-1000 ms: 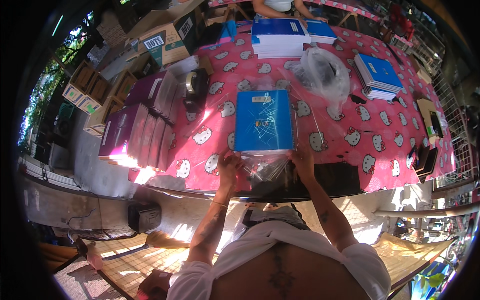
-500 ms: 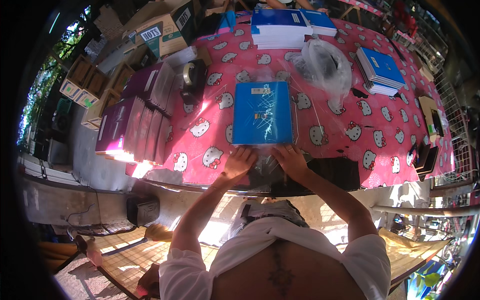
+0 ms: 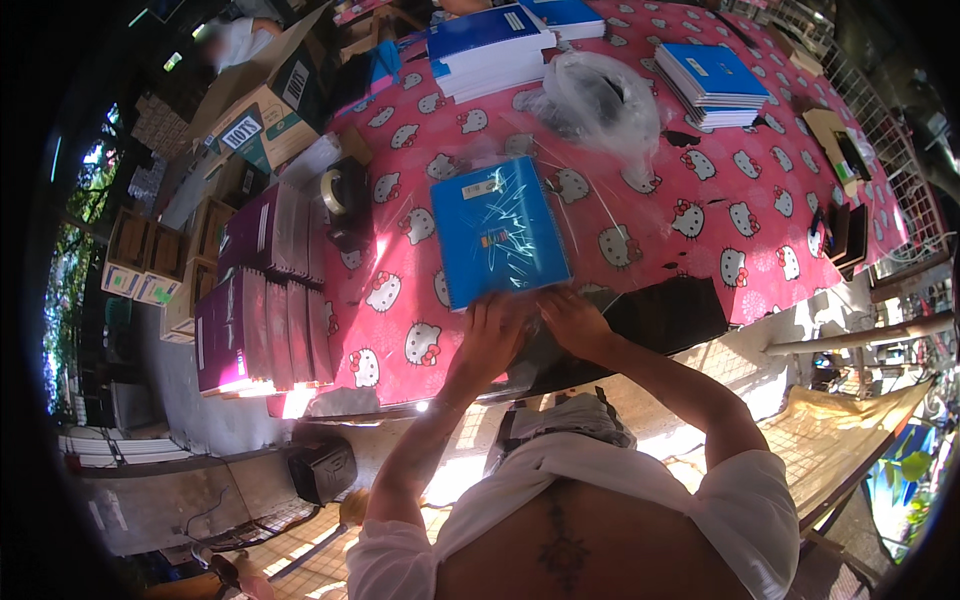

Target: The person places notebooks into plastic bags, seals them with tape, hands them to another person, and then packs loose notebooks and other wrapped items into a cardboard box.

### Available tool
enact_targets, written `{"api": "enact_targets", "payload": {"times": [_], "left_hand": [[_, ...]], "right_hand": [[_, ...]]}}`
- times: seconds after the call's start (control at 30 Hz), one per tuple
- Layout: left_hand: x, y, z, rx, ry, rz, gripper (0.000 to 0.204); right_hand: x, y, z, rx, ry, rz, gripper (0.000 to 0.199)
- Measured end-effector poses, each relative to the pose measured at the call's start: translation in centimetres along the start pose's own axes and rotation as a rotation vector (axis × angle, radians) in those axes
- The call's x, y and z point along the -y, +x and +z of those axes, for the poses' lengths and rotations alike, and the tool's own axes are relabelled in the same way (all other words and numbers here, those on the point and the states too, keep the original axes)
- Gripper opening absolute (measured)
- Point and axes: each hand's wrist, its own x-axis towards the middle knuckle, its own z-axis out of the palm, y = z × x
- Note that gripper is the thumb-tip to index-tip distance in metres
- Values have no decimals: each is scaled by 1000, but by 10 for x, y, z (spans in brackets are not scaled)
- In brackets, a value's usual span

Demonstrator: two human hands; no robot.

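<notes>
Lying flat on the pink patterned desk (image 3: 640, 230), blue spiral notebook (image 3: 500, 230), already inside a clear plastic sleeve (image 3: 520, 200); left hand (image 3: 495, 330) and right hand (image 3: 570, 318), fingers curled narrow, pinch the sleeve's open near edge, so sealing appears left to do. Around it: tape roll (image 3: 338, 190) to the left, crumpled clear bag (image 3: 600, 100) beyond, blue notebook stacks (image 3: 490, 45) at the far edge, purple book stacks (image 3: 255, 300) well left; nothing blocks the hands.

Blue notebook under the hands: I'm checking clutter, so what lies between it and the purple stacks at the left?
In the head view, between the blue notebook and the purple stacks: tablecloth only.
</notes>
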Motion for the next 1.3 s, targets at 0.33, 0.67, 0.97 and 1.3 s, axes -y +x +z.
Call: {"api": "enact_targets", "payload": {"times": [0.33, 0.67, 0.97, 1.3], "left_hand": [[47, 23, 6, 250, -330, -126, 15], [86, 75, 7, 497, -297, -139, 17], [113, 66, 20, 1, -33, -238, 86], [391, -33, -50, -265, -1191, -1165, 26]], "right_hand": [[30, 45, -43, -225, -44, 108, 28], [6, 91, -36, 125, 203, 240, 35], [-17, 68, -5, -257, 239, 806, 110], [-7, 82, -5, -168, 227, 755, 113]]}}
